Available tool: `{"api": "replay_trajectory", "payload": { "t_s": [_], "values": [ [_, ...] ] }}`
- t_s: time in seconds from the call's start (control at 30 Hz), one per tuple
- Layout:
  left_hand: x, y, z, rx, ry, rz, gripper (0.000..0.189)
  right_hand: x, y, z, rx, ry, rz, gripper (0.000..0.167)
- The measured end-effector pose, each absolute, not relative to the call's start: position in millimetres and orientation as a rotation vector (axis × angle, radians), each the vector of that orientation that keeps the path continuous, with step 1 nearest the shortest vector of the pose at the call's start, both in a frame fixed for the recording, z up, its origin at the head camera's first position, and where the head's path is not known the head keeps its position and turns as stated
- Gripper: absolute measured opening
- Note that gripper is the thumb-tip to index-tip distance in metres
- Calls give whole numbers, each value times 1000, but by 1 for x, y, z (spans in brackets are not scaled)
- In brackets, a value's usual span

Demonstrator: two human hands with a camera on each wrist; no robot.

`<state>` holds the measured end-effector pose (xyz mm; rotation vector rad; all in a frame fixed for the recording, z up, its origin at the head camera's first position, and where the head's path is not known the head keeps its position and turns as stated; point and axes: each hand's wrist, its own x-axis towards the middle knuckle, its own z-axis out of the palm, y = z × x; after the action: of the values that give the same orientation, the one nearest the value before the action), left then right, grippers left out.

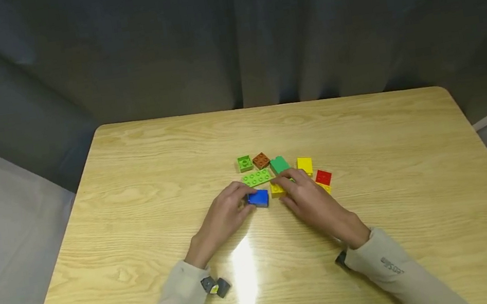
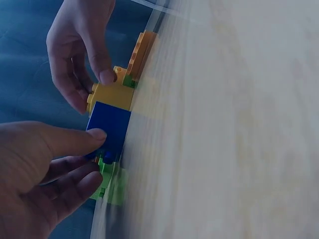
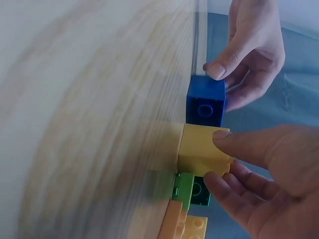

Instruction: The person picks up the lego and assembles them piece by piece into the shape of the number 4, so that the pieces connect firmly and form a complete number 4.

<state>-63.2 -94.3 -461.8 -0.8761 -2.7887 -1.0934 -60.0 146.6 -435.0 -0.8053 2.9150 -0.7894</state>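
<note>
In the head view, my left hand point(image 1: 225, 211) pinches a blue toy building brick point(image 1: 258, 198) between thumb and fingers. The brick lies on its side; its hollow underside with a round tube faces the right wrist camera. Close by, my right hand point(image 1: 313, 200) holds a yellow brick point(image 3: 202, 149), thumb on the near side and fingers at the far side. That brick stands studs up, near the blue one. Behind them lies a long light green studded piece point(image 1: 256, 177). A dark green brick point(image 1: 279, 164) stands just beyond my right fingers.
On the wooden table point(image 1: 135, 177), a small green brick point(image 1: 245, 163) and a brown brick point(image 1: 261, 160) lie farther back. To the right are another yellow brick point(image 1: 304, 164) and a red piece point(image 1: 324, 177) beside a partly covered yellow one. A dark curtain point(image 1: 228, 40) hangs behind.
</note>
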Motion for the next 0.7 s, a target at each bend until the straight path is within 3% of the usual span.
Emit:
{"api": "replay_trajectory", "payload": {
  "t_s": [0.7],
  "values": [
    [-64,-89,-454,-1029,-2752,-1236,32,-61,161,-437,-721,2897,-774,35]
  ]
}}
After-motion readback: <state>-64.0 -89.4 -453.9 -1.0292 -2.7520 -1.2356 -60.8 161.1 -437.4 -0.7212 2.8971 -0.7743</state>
